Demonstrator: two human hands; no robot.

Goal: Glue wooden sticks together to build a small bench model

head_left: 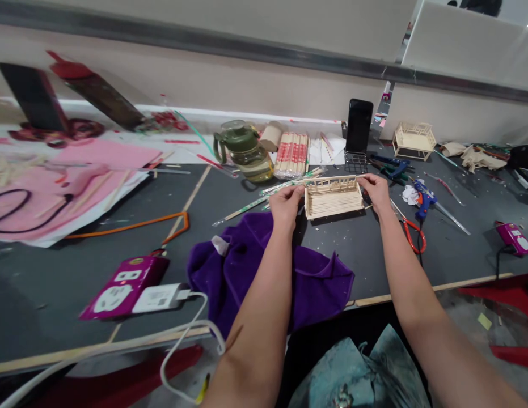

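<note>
Between my two hands is a small model bench (334, 203) made of thin wooden sticks, with a slatted seat and a railed back. My left hand (287, 207) pinches its left end. At the other end, the fingers of my right hand (375, 190) are closed on its back right corner. The bench is raised slightly or resting on the grey table (357, 249); I cannot tell which. A purple cloth (246, 255) lies under my left forearm. To the right of my right hand are a blue glue gun (424, 199) and red-handled scissors (417, 237).
Behind the bench stand a green-lidded jug (244, 152), bundled chopsticks (291, 154) and a phone (359, 126) on a wire stand. A second stick model (414, 140) sits at the back right. A purple power strip (123, 286) with a white charger (157, 297) lies at front left.
</note>
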